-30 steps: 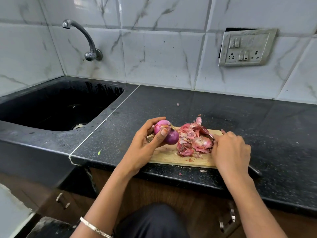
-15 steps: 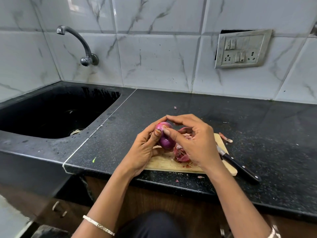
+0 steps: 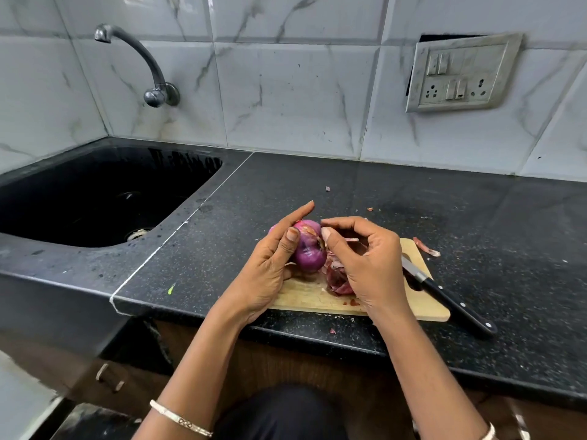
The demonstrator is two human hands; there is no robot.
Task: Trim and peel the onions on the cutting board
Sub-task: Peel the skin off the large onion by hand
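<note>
My left hand grips a purple onion just above the left part of the wooden cutting board, thumb across its front. My right hand is at the onion's right side, thumb and forefinger pinching at the skin near its top. A pile of reddish onion peels lies on the board, partly hidden under my right hand. A black-handled knife lies on the board's right end, its handle reaching onto the counter. A second pink onion edge shows behind my left hand.
A black sink is set into the counter at left, with a tap on the tiled wall. A socket plate is on the wall at right. Peel scraps lie on the black counter past the board.
My right hand left the knife on the board's right end and moved left to the onion. It now pinches the skin at the onion's top.
</note>
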